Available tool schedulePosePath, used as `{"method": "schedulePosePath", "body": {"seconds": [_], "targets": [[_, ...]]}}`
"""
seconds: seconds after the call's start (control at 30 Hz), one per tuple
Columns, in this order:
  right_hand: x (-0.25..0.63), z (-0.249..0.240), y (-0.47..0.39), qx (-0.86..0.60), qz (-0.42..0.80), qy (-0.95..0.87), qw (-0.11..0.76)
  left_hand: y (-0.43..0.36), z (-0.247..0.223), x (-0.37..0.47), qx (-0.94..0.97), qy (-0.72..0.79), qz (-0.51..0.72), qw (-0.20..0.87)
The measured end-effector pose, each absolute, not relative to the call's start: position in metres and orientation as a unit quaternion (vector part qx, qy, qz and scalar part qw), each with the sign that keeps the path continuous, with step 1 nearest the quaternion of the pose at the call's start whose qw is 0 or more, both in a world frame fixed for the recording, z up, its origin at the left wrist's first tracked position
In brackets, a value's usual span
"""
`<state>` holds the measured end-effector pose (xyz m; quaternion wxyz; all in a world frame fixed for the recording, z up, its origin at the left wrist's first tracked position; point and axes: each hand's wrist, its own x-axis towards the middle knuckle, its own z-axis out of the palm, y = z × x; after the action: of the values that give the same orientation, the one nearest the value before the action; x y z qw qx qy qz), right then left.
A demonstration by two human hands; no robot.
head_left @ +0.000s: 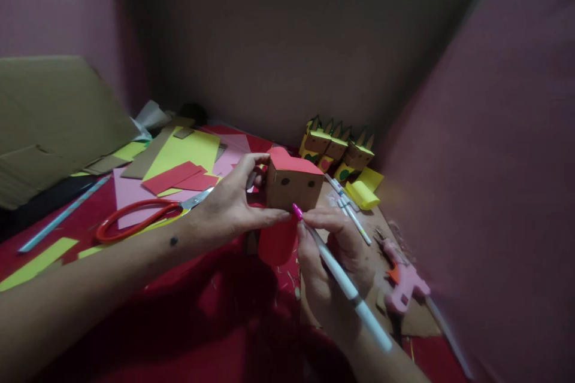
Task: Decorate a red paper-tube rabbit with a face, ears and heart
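Head view: where are your hands, and what do they hold?

Both are near the centre, close together. My left hand (240,194) is curled around a cardboard box (294,191), fingers at its left side and thumb along its bottom edge. My right hand (339,239) pinches a white marker (344,281) between thumb and fingers, its pink tip at the bottom edge of the box's front. I can't tell whether the tip touches.

How far along does the box look?

Partly made, I judge. Two dark spots (284,181), like eyes, are already on the front, and a red paper piece (294,163) covers the top. Under the box is a red paper cylinder (278,245); I can't see whether they are joined. The front beneath the spots looks bare, so I'd call that part undrawn, though my thumb and the marker hide some of the edge.

And further out?

Left of me, red-handled scissors (182,206) lie among yellow, pink and red paper. To the right are more markers (354,221), a curled yellow paper (362,194) and a pink glue gun (406,287). Behind stands a row of box-headed figures (338,148) with pointed tops and yellow lower parts; they seem nearer complete than mine.
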<state>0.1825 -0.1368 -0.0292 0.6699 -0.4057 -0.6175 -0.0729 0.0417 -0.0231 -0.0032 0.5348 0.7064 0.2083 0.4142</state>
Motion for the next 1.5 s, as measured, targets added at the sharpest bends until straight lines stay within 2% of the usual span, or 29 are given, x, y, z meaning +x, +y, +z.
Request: {"method": "schedulePosePath", "body": {"seconds": [0.9,1.13,1.5], "targets": [[0.1827,-0.0284,-0.1387,-0.416,-0.097,-0.626,0.653,-0.023,-0.0053,0.0427,0.714,0.208,0.417,0.522],[0.1828,-0.031,-0.1365,-0.398,-0.069,-0.615,0.677,-0.0238,-0.0046,0.0413,0.713,0.215,0.417,0.522],[0.1816,-0.0297,-0.1396,-0.419,-0.069,-0.619,0.661,-0.0241,-0.003,0.0395,0.726,0.227,0.408,0.505]]}}
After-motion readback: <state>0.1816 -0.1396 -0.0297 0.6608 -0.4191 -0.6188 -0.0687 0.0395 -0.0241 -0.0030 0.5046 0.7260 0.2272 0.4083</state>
